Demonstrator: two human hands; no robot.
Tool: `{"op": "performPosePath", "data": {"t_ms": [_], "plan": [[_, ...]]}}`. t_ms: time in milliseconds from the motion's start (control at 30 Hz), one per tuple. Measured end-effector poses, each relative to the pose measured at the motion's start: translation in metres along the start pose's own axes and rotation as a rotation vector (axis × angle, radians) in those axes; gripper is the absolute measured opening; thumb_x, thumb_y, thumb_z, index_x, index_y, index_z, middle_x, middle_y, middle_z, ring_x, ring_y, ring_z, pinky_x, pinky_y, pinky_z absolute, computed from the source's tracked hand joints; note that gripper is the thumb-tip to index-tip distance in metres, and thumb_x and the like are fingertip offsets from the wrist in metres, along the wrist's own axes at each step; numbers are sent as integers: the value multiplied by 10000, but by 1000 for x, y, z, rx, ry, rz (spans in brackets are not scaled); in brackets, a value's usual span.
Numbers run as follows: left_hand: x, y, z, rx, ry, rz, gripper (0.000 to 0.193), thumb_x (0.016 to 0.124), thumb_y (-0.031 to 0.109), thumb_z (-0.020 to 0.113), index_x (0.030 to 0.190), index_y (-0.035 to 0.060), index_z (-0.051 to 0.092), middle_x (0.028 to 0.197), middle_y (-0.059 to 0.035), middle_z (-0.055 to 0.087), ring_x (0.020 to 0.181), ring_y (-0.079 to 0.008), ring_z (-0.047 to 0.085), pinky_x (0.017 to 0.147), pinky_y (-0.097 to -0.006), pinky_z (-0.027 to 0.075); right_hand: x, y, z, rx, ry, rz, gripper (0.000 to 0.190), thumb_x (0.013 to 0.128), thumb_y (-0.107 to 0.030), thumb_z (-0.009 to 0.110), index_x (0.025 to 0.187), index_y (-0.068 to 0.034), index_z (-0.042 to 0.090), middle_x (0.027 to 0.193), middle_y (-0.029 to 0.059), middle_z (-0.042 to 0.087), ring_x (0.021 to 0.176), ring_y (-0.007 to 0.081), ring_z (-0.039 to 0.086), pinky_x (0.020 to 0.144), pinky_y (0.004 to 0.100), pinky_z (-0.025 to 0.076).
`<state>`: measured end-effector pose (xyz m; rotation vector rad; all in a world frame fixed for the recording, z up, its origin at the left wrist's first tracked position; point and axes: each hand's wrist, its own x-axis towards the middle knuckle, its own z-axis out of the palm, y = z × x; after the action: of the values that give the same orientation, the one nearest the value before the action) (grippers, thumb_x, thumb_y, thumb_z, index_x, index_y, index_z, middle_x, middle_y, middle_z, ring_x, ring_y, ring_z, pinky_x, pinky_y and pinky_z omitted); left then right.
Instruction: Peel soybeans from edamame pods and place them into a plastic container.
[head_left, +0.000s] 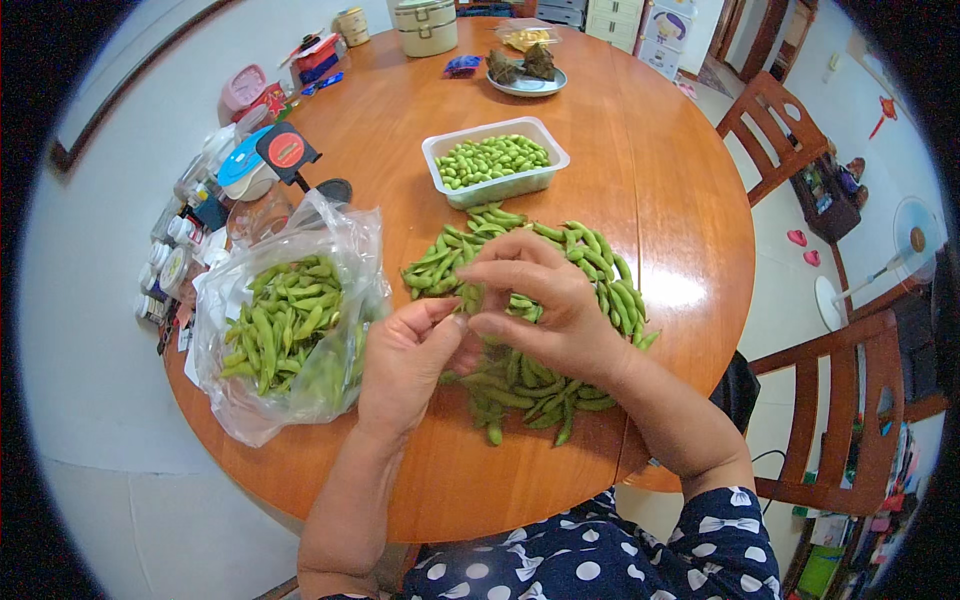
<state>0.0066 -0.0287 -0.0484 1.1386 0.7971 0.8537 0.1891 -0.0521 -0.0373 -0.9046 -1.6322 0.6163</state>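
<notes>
My left hand pinches a green soybean pod between thumb and forefinger. Around the pod's other side curves my right hand, thumb and fingers apart; blur hides whether its fingertips grip the pod. Beneath both hands spreads a loose pile of soybean pods, partly covered by them. Beyond the pile stands a white plastic tray holding shelled green soybeans. To the left of my left hand, a clear plastic bag lies open with more green pods inside.
The round wooden table carries a phone stand, jars and a pink clock along its left side. Farther back are a plate with leaf-wrapped dumplings and a lidded food carrier. Wooden chairs stand at right.
</notes>
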Motion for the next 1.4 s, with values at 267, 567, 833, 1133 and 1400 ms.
{"op": "performPosePath", "data": {"t_ms": [267,567,833,1133,1400], "plan": [[-2,2,7,195,20,58,195,930,124,585,1052,-10,660,792,-36,672,679,-72,621,609,-217,506,0,9,-4,-31,-57,43,242,771,-21,710,1010,-23,677,963,63,581,818,140,577,682,253,462],[-3,3,10,244,21,55,258,919,146,611,1107,-28,639,800,-42,669,682,-73,618,614,-209,499,0,15,-5,-168,5,-64,214,772,15,671,986,-5,672,927,80,610,832,161,603,694,269,485],[-6,10,7,107,95,182,232,944,141,573,1112,-12,622,783,-27,645,671,-72,580,621,-215,482,5,22,-18,122,257,271,150,837,-7,646,986,7,644,902,64,644,774,130,646,663,254,523],[-1,39,-50,-1015,303,487,294,974,285,509,1087,19,562,837,-38,559,705,-131,479,598,-248,431,28,20,-37,350,482,302,182,903,-46,580,1060,45,567,857,104,655,726,154,661,681,257,542],[-9,35,-31,-913,198,334,275,968,326,505,975,68,600,780,-34,565,673,-144,495,577,-268,418,106,53,-26,-79,323,207,129,819,-58,631,919,22,648,828,152,674,784,237,674,706,320,535]]}}
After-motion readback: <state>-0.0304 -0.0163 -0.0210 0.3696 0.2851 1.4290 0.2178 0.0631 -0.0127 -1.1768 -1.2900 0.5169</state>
